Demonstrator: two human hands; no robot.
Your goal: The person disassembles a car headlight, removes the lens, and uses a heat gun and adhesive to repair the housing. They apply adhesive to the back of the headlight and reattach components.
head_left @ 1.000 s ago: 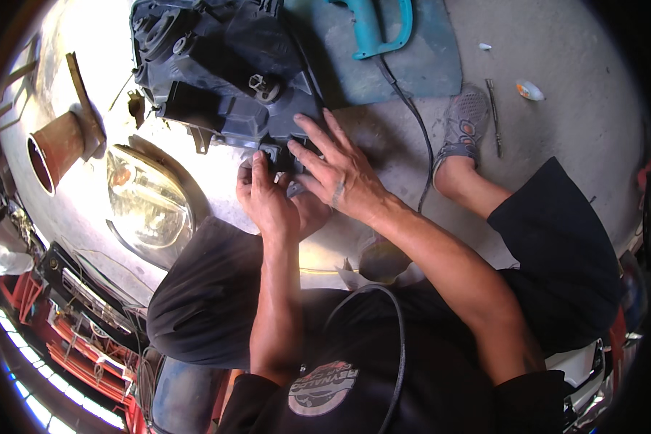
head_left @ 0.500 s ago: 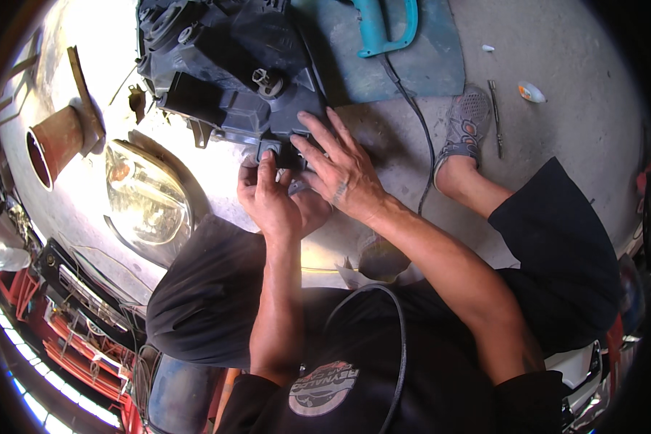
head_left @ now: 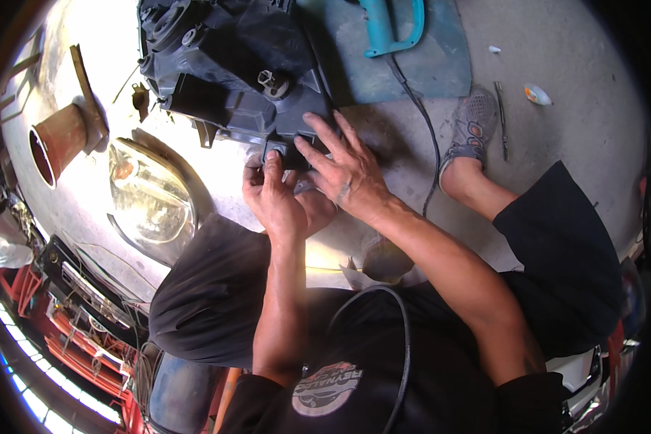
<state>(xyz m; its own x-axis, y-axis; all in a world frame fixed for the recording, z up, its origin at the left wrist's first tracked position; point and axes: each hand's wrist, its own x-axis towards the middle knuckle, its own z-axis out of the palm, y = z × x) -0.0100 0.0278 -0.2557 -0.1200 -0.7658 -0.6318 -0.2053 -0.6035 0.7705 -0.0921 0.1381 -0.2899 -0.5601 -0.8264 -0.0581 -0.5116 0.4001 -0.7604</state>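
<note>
A black plastic headlight housing (head_left: 231, 58) lies back side up at the top of the view, with round caps and a bulb socket (head_left: 273, 84) showing. At its near corner sticks out a small mounting tab (head_left: 275, 147). My left hand (head_left: 276, 199) pinches this tab, thumb pressed on top and fingers curled beneath, partly hidden. Beside it my right hand (head_left: 346, 170) rests against the housing's near right edge, its fingers spread and nothing gripped. Left of my knee sits a loose headlight lens (head_left: 152, 195), clear with an amber spot.
Past the housing, a teal power tool (head_left: 394, 29) lies on a dull green sheet (head_left: 441, 65), its black cord (head_left: 430, 130) running toward me. A rusty metal cylinder (head_left: 58, 145) stands at left. A thin metal rod (head_left: 502, 119) and a small orange-and-white item (head_left: 537, 94) lie at right.
The whole view has shifted slightly, moving everything a little right and down. Both hands keep the same hold and place on the housing.
</note>
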